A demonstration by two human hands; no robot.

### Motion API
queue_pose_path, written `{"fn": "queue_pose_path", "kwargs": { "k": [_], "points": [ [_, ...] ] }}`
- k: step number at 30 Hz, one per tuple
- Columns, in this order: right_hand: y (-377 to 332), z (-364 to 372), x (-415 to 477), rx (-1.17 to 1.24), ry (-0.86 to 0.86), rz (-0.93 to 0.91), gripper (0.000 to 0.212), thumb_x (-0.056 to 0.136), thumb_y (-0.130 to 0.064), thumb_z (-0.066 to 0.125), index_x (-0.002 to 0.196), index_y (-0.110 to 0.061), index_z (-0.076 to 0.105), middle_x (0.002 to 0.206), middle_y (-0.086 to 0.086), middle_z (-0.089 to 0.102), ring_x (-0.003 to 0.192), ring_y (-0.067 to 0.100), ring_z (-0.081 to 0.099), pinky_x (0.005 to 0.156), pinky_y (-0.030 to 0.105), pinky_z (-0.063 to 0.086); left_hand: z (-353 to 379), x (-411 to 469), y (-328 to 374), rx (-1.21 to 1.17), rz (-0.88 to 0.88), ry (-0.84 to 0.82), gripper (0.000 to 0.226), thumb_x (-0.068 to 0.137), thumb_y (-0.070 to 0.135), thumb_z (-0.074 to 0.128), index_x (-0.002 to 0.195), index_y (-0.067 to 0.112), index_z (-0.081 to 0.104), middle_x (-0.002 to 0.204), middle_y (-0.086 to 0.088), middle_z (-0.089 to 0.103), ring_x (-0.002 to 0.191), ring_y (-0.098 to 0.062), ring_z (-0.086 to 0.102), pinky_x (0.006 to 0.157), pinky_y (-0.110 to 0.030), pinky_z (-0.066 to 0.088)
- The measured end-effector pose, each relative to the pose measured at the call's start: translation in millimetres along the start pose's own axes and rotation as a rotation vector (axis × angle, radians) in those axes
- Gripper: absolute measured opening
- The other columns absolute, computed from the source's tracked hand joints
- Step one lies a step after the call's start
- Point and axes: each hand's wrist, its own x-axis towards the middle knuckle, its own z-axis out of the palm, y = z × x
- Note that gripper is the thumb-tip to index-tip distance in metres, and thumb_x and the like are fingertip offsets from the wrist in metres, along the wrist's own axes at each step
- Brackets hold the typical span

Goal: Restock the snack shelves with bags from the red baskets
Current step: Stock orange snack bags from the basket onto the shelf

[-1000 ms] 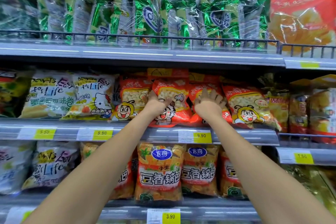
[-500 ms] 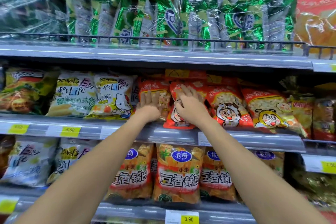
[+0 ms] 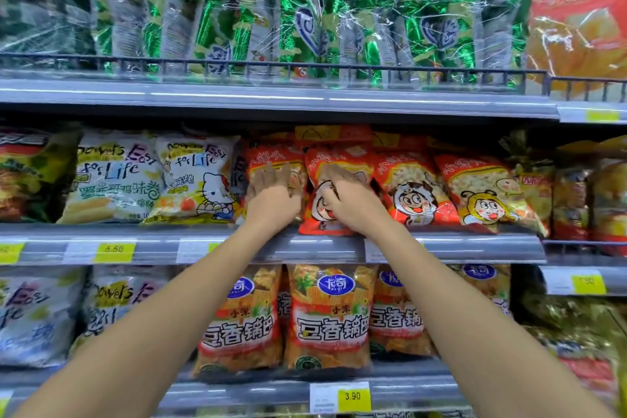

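**Facing up the red row, middle shelf**

As I read it, the step in hand is seating and straightening stock, not fetching. My left grip is spread, with its fingers flat against a red-orange foil snack bag with a clear window at the left end of the red row. My right grip is on the next one over, a red foil bag with a cartoon face. Its fingers bend over the bag's front with the thumb tucked below, and it seems to pinch the film. That bag stands tilted, its bottom edge hanging over the lip of the grey metal middle shelf. Both bags sit directly under my grips, touching them. Next I'd push the tilted bag back and upright, level with the neighbouring red cartoon bags to its right. I'd go gently, since the foil probably slides.
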Motion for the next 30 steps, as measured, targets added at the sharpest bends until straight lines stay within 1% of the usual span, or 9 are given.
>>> {"fn": "queue_pose_path", "kwargs": {
  "k": [2, 4, 6, 9, 11, 15, 21, 25, 30],
  "points": [
    [12, -14, -13, 0.008, 0.163, 0.012, 0.043, 0.101, -0.027, 0.035, 0.138, -0.007, 0.042, 0.140, 0.015, 0.047, 0.125, 0.032, 0.047, 0.090, 0.037, 0.042, 1, -11, 16, -0.012, 0.103, 0.101, 0.060, 0.100, 0.043, 0.035, 0.153, 0.025, 0.014, 0.161, -0.010, -0.002, 0.148, -0.028, -0.002, 0.118, -0.045, 0.002],
    [35, -25, -24, -0.133, 0.351, 0.098, 0.045, 0.099, -0.027, 0.033, 0.135, -0.006, 0.047, 0.140, 0.016, 0.047, 0.124, 0.034, 0.048, 0.097, 0.042, 0.040, 5, -18, 37, -0.011, 0.204, 0.118, 0.060, 0.100, 0.044, 0.035, 0.153, 0.023, 0.017, 0.161, -0.011, -0.002, 0.148, -0.028, -0.001, 0.118, -0.047, 0.006],
    [61, -33, -33, -0.252, 0.438, 0.270, 0.052, 0.094, -0.032, 0.030, 0.136, -0.008, 0.047, 0.145, 0.018, 0.042, 0.130, 0.036, 0.040, 0.105, 0.050, 0.031, 14, -24, 58, 0.033, 0.255, 0.114, 0.059, 0.100, 0.044, 0.035, 0.152, 0.023, 0.018, 0.161, -0.012, -0.002, 0.148, -0.030, -0.002, 0.118, -0.049, 0.008],
    [100, -45, -52, -0.249, 0.323, 0.537, 0.052, 0.099, -0.035, 0.033, 0.144, -0.012, 0.038, 0.153, 0.018, 0.027, 0.139, 0.039, 0.020, 0.111, 0.056, 0.016, 34, -29, 82, 0.127, 0.226, 0.101, 0.061, 0.099, 0.046, 0.034, 0.153, 0.024, 0.016, 0.160, -0.013, -0.006, 0.147, -0.034, -0.006, 0.117, -0.050, 0.007],
    [121, -51, -64, -0.225, 0.221, 0.624, 0.052, 0.100, -0.038, 0.030, 0.144, -0.012, 0.038, 0.155, 0.019, 0.024, 0.141, 0.041, 0.016, 0.113, 0.057, 0.011, 46, -28, 93, 0.168, 0.155, 0.025, 0.065, 0.098, 0.049, 0.034, 0.153, 0.025, 0.009, 0.159, -0.015, -0.012, 0.145, -0.037, -0.013, 0.116, -0.052, 0.004],
    [141, -56, -67, -0.226, 0.048, 0.599, 0.055, 0.101, -0.044, 0.021, 0.147, -0.016, 0.034, 0.159, 0.015, 0.015, 0.144, 0.041, 0.009, 0.114, 0.056, 0.002, 55, -18, 107, 0.181, 0.099, -0.070, 0.071, 0.095, 0.054, 0.037, 0.153, 0.031, 0.004, 0.158, -0.015, -0.016, 0.142, -0.041, -0.020, 0.114, -0.058, -0.001],
    [147, -60, -68, -0.189, 0.034, 0.551, 0.059, 0.101, -0.047, 0.018, 0.149, -0.015, 0.029, 0.160, 0.014, 0.008, 0.145, 0.042, 0.001, 0.114, 0.056, -0.005, 56, -16, 110, 0.181, 0.102, -0.084, 0.070, 0.094, 0.052, 0.038, 0.152, 0.036, 0.001, 0.159, -0.012, -0.015, 0.143, -0.041, -0.020, 0.114, -0.057, -0.002],
    [147, -62, -71, -0.187, 0.081, 0.530, 0.058, 0.100, -0.047, 0.024, 0.149, -0.016, 0.029, 0.158, 0.017, 0.013, 0.143, 0.043, 0.009, 0.114, 0.056, 0.007, 48, -20, 105, 0.154, 0.146, -0.110, 0.068, 0.096, 0.050, 0.039, 0.153, 0.034, 0.005, 0.160, -0.009, -0.012, 0.144, -0.037, -0.019, 0.116, -0.056, 0.002],
    [113, -48, -74, -0.191, 0.316, 0.323, 0.044, 0.097, -0.036, 0.040, 0.123, -0.004, 0.054, 0.133, 0.020, 0.047, 0.126, 0.040, 0.037, 0.102, 0.053, 0.031, 29, -34, 87, 0.038, 0.204, -0.041, 0.063, 0.097, 0.039, 0.044, 0.152, 0.022, 0.019, 0.161, -0.012, 0.001, 0.146, -0.036, -0.002, 0.115, -0.052, 0.017]
  ]
}}
